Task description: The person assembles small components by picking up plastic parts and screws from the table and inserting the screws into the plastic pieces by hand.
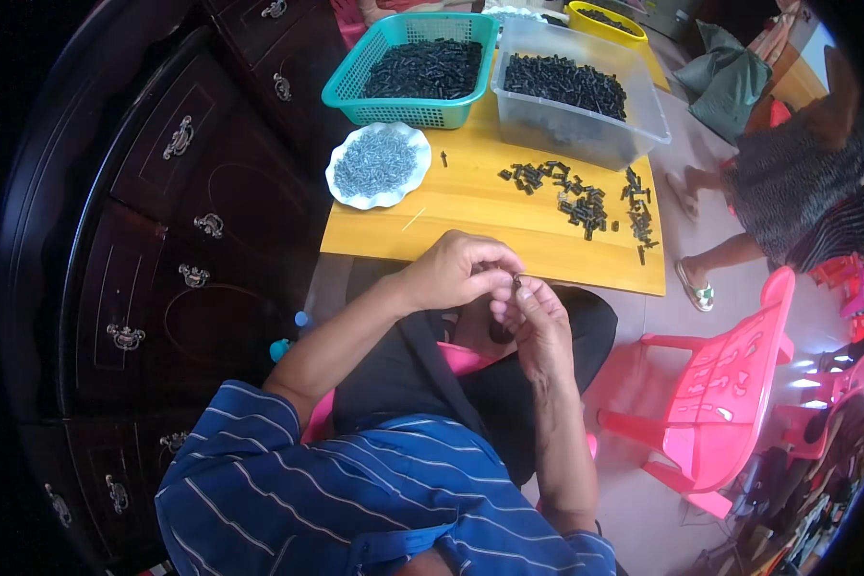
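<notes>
Just off the near edge of the yellow table, above my lap, my two hands meet. A small dark part is pinched between the thumb and fingers of my right hand. My left hand has its thumb and fingers closed together against that part; whether it grips a second tiny piece is hidden. A white scalloped dish of small clear pieces stands on the table beyond my left hand. Loose small black parts lie scattered at the table's right, and a single one lies beside the dish.
A teal basket and a clear plastic bin, both holding many black parts, stand at the back. A thin stick lies near the dish. Dark drawers line the left; a pink chair and another person's leg are at right.
</notes>
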The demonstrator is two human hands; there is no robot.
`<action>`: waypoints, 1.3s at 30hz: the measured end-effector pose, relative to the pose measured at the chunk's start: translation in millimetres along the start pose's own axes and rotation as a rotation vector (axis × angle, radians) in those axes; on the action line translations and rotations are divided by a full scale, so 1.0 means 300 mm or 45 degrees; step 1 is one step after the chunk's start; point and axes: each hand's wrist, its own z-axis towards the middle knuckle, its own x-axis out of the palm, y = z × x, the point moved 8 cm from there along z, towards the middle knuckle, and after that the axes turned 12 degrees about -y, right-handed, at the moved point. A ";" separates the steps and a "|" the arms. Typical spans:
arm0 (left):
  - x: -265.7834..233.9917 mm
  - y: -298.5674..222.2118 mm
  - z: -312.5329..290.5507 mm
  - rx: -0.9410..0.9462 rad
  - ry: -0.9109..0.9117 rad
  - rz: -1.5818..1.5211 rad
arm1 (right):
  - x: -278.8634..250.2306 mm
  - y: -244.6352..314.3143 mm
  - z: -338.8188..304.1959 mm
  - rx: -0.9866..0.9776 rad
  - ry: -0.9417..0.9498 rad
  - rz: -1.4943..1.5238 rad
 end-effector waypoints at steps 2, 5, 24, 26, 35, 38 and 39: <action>0.002 0.002 0.000 -0.042 0.000 -0.009 | 0.003 -0.002 0.000 -0.009 0.005 -0.009; 0.003 0.007 -0.003 -0.064 -0.002 -0.020 | -0.003 0.001 -0.003 -0.027 -0.045 -0.078; 0.014 0.042 -0.018 -0.202 0.066 -0.147 | 0.018 0.017 -0.013 -0.362 -0.070 -0.300; 0.012 0.016 -0.008 -0.049 0.075 -0.048 | 0.019 -0.017 -0.005 -0.108 -0.016 -0.196; 0.039 -0.079 -0.023 0.283 -0.068 0.427 | -0.001 -0.014 0.005 -0.007 -0.002 -0.080; 0.058 -0.070 -0.030 0.344 -0.101 0.495 | -0.013 -0.022 0.015 0.017 0.063 -0.043; 0.060 -0.069 -0.033 0.377 -0.117 0.518 | -0.016 -0.024 0.014 0.017 0.062 -0.041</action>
